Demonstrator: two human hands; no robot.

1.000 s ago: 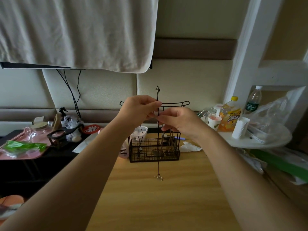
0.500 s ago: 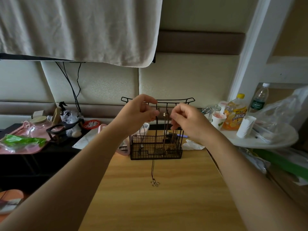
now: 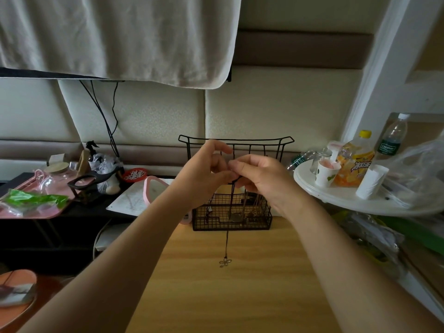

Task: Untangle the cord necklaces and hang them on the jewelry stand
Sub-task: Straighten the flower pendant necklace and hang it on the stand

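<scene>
Both hands pinch one cord in front of the stand

Now the left hand (image 3: 211, 169) and the right hand (image 3: 259, 174) meet in front of the black wire jewelry stand (image 3: 236, 140), fingertips touching or nearly so. Each grip is closed on the same dark cord necklace (image 3: 227, 236): the left thumb and fingers pinch it from the left, and the right fingers close on it from the right at about the same height. Whether the cord is already looped over the stand's top bar I cannot tell, since the hands cover that part.

From the pinch the cord hangs straight down in front of the stand's mesh basket, past its lower edge. A small metal pendant (image 3: 225, 262) at its end, shaped like a flower or knot, sits over the wooden table (image 3: 228, 296); it is unclear whether it touches the wood.

Behind the hands, other necklaces (image 3: 252, 205) already hang inside the stand, their pendants low against the mesh, one round and coin-like.

The stand sits at the far edge of the table, upright. To the right, a white round side table (image 3: 336, 195) carries a paper cup (image 3: 326, 174), an orange juice bottle (image 3: 355, 162) and a water bottle (image 3: 394, 135). To the left, a pink tray (image 3: 31, 210) holds a glass jar and a green wrapper. A pale cloth (image 3: 120, 39) hangs above.
</scene>
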